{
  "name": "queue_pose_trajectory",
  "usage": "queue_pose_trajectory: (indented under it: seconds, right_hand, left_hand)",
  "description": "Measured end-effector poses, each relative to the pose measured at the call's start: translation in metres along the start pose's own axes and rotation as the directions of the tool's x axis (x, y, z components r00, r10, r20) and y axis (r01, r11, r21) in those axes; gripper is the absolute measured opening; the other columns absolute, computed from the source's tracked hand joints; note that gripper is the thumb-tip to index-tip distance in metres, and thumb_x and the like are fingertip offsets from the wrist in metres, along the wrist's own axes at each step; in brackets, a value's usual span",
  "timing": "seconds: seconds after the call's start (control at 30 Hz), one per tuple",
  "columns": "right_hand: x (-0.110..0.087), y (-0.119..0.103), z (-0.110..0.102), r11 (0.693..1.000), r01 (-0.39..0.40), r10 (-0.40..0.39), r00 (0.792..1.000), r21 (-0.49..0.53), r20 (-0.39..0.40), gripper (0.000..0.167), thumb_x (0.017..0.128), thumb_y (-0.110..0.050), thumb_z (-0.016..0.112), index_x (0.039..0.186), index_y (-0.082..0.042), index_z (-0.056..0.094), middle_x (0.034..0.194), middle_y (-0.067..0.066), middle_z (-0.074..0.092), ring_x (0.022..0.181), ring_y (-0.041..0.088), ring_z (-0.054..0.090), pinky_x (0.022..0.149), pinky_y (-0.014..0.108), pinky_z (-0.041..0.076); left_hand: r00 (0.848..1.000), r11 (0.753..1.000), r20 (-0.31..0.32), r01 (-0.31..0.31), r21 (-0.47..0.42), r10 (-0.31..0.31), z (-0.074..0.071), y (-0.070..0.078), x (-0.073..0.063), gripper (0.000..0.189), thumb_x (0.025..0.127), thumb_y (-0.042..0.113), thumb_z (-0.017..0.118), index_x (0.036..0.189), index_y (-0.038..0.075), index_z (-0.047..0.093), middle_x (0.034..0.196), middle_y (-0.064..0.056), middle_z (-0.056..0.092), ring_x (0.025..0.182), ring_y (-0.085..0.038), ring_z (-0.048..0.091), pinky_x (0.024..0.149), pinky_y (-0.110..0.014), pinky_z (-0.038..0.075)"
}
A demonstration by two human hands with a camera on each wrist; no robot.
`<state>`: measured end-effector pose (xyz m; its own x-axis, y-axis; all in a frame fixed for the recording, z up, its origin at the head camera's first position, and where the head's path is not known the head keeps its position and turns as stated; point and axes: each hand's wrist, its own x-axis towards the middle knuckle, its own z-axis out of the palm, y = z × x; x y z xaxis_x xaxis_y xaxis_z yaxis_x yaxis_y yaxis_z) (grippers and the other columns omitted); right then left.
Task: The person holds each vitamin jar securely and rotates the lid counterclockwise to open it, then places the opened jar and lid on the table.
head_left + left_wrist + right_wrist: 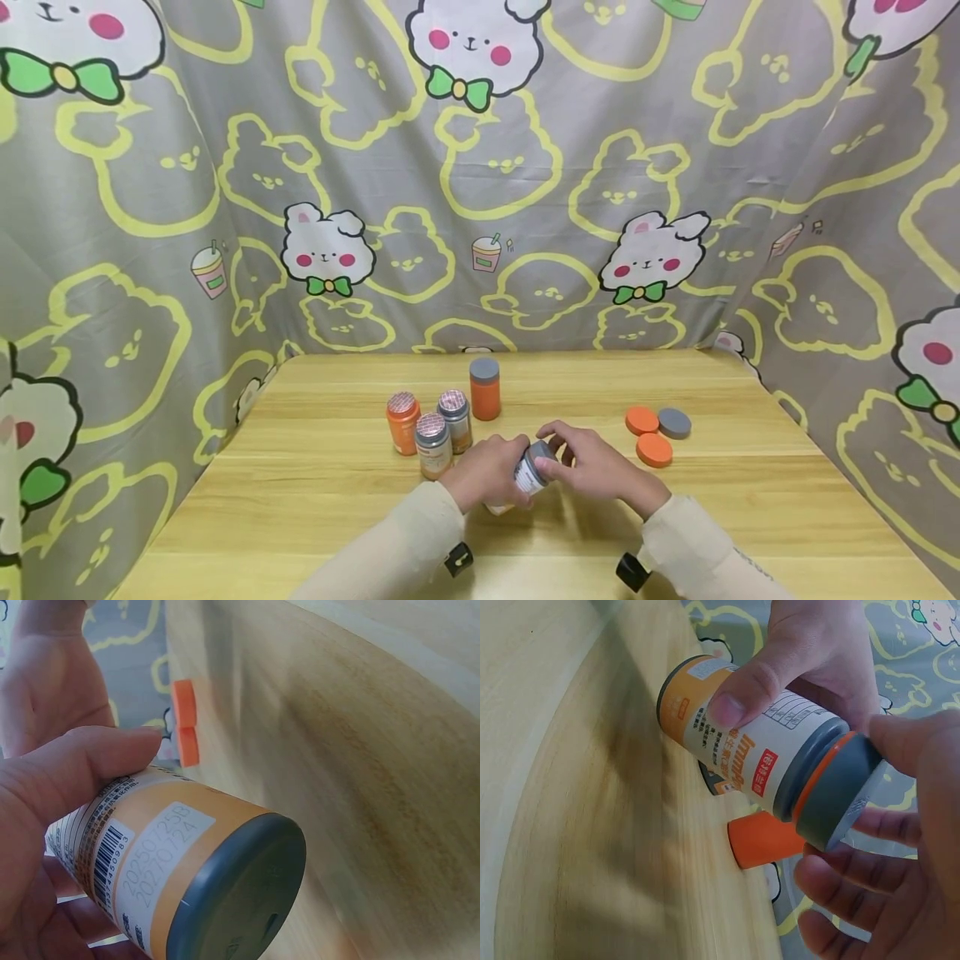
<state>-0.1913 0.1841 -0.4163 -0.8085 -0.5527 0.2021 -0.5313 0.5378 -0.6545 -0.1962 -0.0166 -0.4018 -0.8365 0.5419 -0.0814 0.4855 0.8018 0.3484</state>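
Observation:
My left hand (491,471) grips a supplement bottle (735,742) with an orange and white label and a dark grey base. The bottle is tilted above the table, its base towards the left wrist camera. At its other end sits a grey screw lid (840,791), with an orange ring showing between lid and neck. My right hand (596,467) holds this lid at its edge, thumb on one side and fingertips on the other. Beyond the left hand stand a grey bottle with a white label (434,457), another grey bottle (454,427) and an orange bottle (403,433), all lidless with patterned seals on top.
An orange bottle with a grey lid (486,398) stands upright further back. Right of my hands, two orange lids (642,420) and a grey lid (674,423) lie together on the wooden table (300,517). A patterned curtain (525,192) hangs around the table's back and sides.

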Motion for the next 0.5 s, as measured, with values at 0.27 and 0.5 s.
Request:
queue_pose_trajectory:
  seconds: [0.27,0.5]
  right_hand:
    - [-0.0002,0.0008,-0.0007,1.0,0.028,-0.028,0.999,0.006,0.021,0.042,0.094,-0.033,0.063,0.125,-0.006,0.053,0.104,-0.002,0.059,0.081,0.011,0.056,0.065,0.028,0.048]
    - [0.0004,0.0001,-0.001,1.0,-0.019,0.019,1.0,0.01,0.005,0.043,0.097,-0.037,0.058,0.123,-0.003,0.053,0.092,-0.002,0.06,0.069,0.01,0.056,0.06,0.028,0.047]
  left_hand:
    - [1.0,1.0,-0.003,0.009,0.007,-0.009,0.0002,0.0,-0.0019,0.065,0.066,0.033,0.089,0.12,0.013,0.057,0.086,0.001,0.059,0.071,-0.012,0.053,0.062,-0.028,0.046]
    - [1.0,1.0,-0.003,0.02,-0.012,-0.02,-0.0006,0.0005,-0.0003,0.066,0.066,0.033,0.089,0.119,0.013,0.057,0.085,0.001,0.058,0.071,-0.012,0.053,0.062,-0.029,0.046]
